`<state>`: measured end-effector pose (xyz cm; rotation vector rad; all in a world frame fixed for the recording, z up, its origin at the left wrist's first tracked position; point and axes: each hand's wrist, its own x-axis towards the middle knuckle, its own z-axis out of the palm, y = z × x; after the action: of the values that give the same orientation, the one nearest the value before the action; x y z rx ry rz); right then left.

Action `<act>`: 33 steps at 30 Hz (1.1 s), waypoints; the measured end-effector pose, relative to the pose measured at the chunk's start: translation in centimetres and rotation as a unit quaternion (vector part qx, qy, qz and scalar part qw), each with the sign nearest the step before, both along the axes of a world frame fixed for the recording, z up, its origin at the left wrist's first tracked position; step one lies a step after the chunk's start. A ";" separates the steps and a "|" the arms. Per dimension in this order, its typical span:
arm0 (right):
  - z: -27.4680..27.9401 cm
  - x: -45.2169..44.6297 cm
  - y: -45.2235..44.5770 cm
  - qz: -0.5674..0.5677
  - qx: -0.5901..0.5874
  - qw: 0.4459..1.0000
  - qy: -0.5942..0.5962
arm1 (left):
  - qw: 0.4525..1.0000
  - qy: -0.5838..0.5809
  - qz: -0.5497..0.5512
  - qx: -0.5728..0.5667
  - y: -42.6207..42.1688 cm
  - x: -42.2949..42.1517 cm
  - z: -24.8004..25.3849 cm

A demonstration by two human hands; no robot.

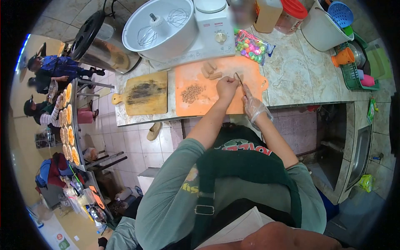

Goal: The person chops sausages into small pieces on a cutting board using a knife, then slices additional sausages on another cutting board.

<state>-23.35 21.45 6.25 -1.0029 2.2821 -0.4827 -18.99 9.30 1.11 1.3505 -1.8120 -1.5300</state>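
My right hand [253,107], in a clear plastic glove, grips a knife [240,81] whose blade points away from me. Close by on the left, the fingers of my left hand [227,88] are drawn together beside the blade; what they pinch, if anything, is too small to make out. Both hands are over an orange cutting board [185,74]. Several brown sausage-like pieces [215,76] lie near its far edge. A patch of small chopped brown bits [192,94] is spread on its left part.
Left of the orange board lies a wooden board [160,93]. Behind stand a mixer [214,35] with a white whisk bowl [166,41] and a colourful candy bag [252,46]. A green dish rack [354,79] stands right. People work by a table of pizzas [68,125] at far left.
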 end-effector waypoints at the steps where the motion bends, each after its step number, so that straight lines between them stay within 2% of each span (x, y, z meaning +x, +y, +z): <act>1: -0.3 -0.2 -0.2 0.004 -0.014 1.000 0.004 | 1.000 -0.002 0.000 -0.014 0.0 0.0 -0.2; 6: -0.3 -0.6 -0.6 0.003 -0.027 1.000 -0.008 | 0.999 0.000 -0.003 -0.034 0.4 0.3 -0.2; 11: -0.4 0.4 1.9 0.008 0.031 0.999 -0.031 | 0.999 -0.009 0.011 -0.045 0.2 0.1 -0.8; 14: -0.7 1.2 3.8 0.008 0.052 0.999 -0.004 | 0.999 0.000 0.005 -0.040 0.0 0.2 -1.3; 17: -0.9 1.1 4.4 0.005 0.033 0.999 -0.009 | 1.000 -0.003 0.004 -0.025 -0.1 0.1 -1.0; 22: 0.5 1.3 2.5 -0.008 0.032 0.999 0.008 | 0.999 -0.023 0.003 -0.037 -0.3 -0.1 -1.1; 30: -1.5 0.4 -0.2 0.011 0.026 0.999 0.022 | 1.000 -0.014 0.006 -0.017 -0.4 -0.1 -1.4; 33: -1.0 0.0 -1.0 0.002 -0.012 0.999 0.030 | 0.999 -0.006 -0.007 -0.032 -0.4 0.1 -1.5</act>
<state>-23.36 20.50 5.27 -1.0455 2.3319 -0.4853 -18.92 8.87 -0.38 1.3233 -1.8648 -1.4601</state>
